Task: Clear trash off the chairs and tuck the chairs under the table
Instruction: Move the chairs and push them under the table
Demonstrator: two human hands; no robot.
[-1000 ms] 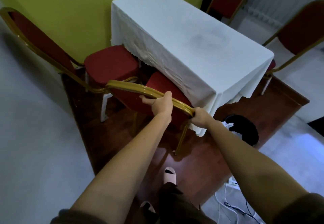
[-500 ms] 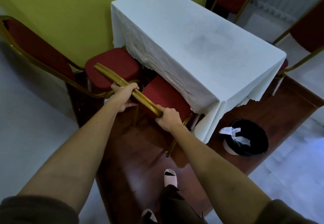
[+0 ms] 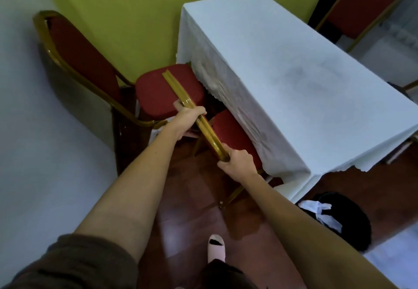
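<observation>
Both hands grip the gold top rail (image 3: 199, 119) of the near chair (image 3: 235, 134), whose red seat sits partly under the white-draped surface (image 3: 294, 69). The left hand (image 3: 188, 118) is wrapped over the rail near its middle, fingers (image 3: 199, 113) curled around it. The right hand (image 3: 238, 164) is closed on the rail's near end, at 5 o'clock from the left hand, its fingers curled under the rail and hidden. The rail runs from about 11 o'clock to 5 o'clock between and beyond the hands, its far end showing over the seat of a second chair (image 3: 167, 91).

That second chair stands at 10 o'clock from the hands, beside the green wall (image 3: 126, 17), with its seat edge at the cloth's hem and its tall back leaning out toward 9 o'clock. A third chair (image 3: 362, 5) stands at 1 o'clock, beyond the surface. A black bin (image 3: 348, 220) holding white crumpled trash (image 3: 321, 211) sits on the floor at 4 o'clock, near the surface's corner. A slippered foot (image 3: 216, 247) shows at 6 o'clock.
</observation>
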